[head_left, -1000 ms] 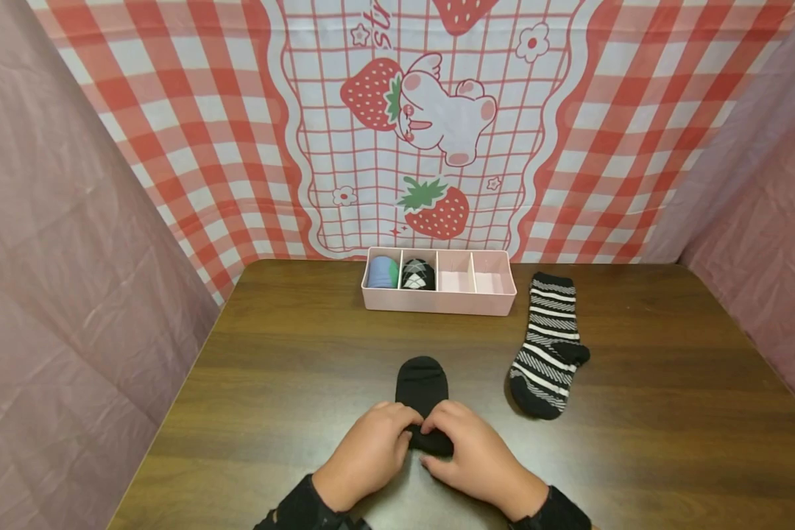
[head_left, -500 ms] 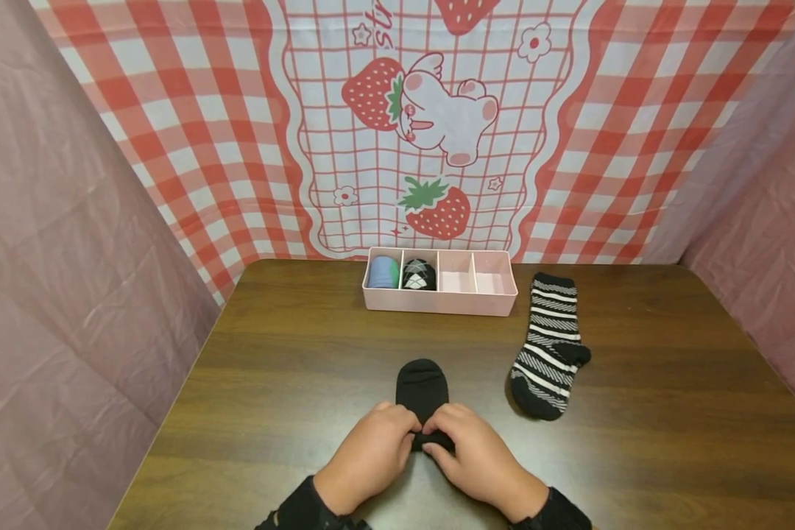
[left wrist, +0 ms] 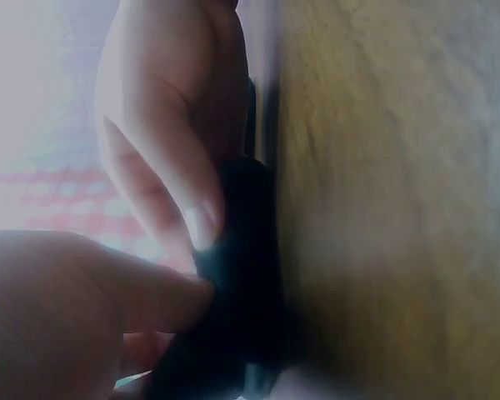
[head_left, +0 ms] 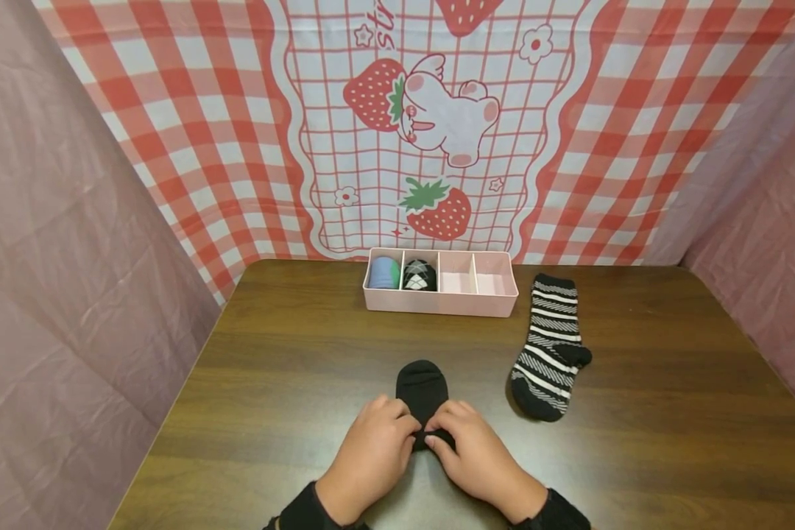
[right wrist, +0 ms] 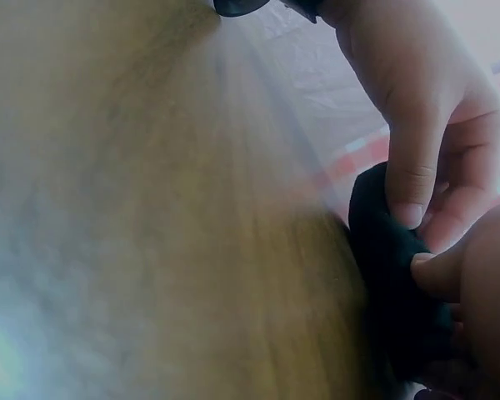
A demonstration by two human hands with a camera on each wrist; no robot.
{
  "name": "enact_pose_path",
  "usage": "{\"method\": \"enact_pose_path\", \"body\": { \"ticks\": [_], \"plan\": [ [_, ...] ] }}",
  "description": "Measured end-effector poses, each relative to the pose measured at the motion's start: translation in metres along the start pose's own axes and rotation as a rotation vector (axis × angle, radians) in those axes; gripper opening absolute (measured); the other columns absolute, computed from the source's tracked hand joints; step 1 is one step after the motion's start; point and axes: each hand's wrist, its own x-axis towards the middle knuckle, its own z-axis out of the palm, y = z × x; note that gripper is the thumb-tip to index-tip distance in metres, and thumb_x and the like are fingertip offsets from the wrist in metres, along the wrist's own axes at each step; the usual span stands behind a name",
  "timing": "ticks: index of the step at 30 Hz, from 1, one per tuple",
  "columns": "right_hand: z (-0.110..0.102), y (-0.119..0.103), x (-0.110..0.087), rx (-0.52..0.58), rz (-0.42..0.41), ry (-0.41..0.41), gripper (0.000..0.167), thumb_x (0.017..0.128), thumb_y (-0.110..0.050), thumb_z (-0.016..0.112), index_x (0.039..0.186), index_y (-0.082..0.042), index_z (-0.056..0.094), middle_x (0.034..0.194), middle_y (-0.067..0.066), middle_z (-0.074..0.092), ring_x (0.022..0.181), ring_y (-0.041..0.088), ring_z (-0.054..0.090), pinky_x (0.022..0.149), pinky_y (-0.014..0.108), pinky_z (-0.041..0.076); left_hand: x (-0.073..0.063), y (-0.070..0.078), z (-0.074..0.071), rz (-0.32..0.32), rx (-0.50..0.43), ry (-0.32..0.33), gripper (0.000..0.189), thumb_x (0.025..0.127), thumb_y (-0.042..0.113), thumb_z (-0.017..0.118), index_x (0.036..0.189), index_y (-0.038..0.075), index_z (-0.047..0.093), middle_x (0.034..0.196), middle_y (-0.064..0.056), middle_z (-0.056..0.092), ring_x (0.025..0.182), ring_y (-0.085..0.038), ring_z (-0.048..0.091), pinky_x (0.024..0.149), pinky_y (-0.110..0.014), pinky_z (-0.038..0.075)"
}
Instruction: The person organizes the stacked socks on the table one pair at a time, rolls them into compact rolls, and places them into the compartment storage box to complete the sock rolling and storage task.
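A black sock [head_left: 422,386] lies flat on the table in front of the person, its near end folded into a thick roll. The left hand [head_left: 373,456] pinches the left side of that roll, and the right hand [head_left: 477,456] pinches the right side, fingertips nearly meeting in the middle. In the left wrist view the rolled sock [left wrist: 246,267] sits low along the tabletop with a thumb pressed to it. The right wrist view shows thumbs from both hands on the dark roll [right wrist: 392,267]. Fingers hide part of the sock's near end.
A pink divided box [head_left: 440,302] stands at the table's back edge. A blue-green rolled sock [head_left: 384,273] and an argyle rolled sock [head_left: 419,276] fill its two left compartments. To the right lies a striped black-and-white sock [head_left: 548,346]. A checked cloth [head_left: 225,147] hangs behind.
The right thumb has moved up onto the near end of the black sock, which is now rolled a little farther forward. Both hands stay in nearly the same place.
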Motion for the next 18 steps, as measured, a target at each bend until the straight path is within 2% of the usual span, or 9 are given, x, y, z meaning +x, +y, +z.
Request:
{"method": "enact_pose_path", "body": {
  "ticks": [5, 10, 13, 18],
  "plan": [
    [0.0006, -0.0006, -0.0002, 0.028, 0.024, 0.001, 0.014, 0.094, -0.01, 0.074, 0.092, -0.023, 0.068, 0.095, -0.016, 0.057, 0.093, 0.008, 0.053, 0.082, 0.034, 0.049, -0.0007, 0.0019, 0.0005, 0.032, -0.005, 0.014, 0.011, 0.087, 0.011, 0.081, 0.095, 0.017, 0.076, 0.09, 0.006, 0.062, 0.08, -0.01, 0.056, 0.069, -0.023, 0.049],
    [-0.0015, -0.0017, 0.0002, 0.041, 0.067, 0.026, 0.017, 0.094, -0.007, 0.072, 0.089, -0.023, 0.067, 0.094, -0.016, 0.055, 0.093, 0.01, 0.05, 0.082, 0.035, 0.047, -0.0002, 0.0032, 0.0011, 0.082, -0.002, -0.006, 0.023, 0.079, 0.008, 0.083, 0.099, 0.016, 0.074, 0.097, 0.005, 0.062, 0.086, -0.011, 0.058, 0.073, -0.025, 0.052],
    [-0.0028, -0.0018, 0.0007, 0.033, 0.087, 0.033, 0.018, 0.092, -0.007, 0.073, 0.087, -0.024, 0.067, 0.094, -0.015, 0.054, 0.094, 0.01, 0.049, 0.083, 0.036, 0.046, 0.0007, 0.0034, 0.0022, 0.097, 0.005, -0.004, 0.023, 0.078, 0.006, 0.081, 0.098, 0.015, 0.075, 0.098, 0.004, 0.062, 0.089, -0.012, 0.058, 0.076, -0.027, 0.052],
    [-0.0026, -0.002, 0.0001, 0.033, 0.092, 0.027, 0.018, 0.092, -0.008, 0.073, 0.087, -0.024, 0.067, 0.094, -0.015, 0.052, 0.093, 0.01, 0.048, 0.084, 0.036, 0.045, 0.0004, 0.0027, 0.0046, 0.105, 0.026, 0.033, 0.018, 0.079, 0.005, 0.08, 0.093, 0.016, 0.075, 0.094, 0.006, 0.063, 0.089, -0.013, 0.058, 0.079, -0.028, 0.052]
  ]
}}
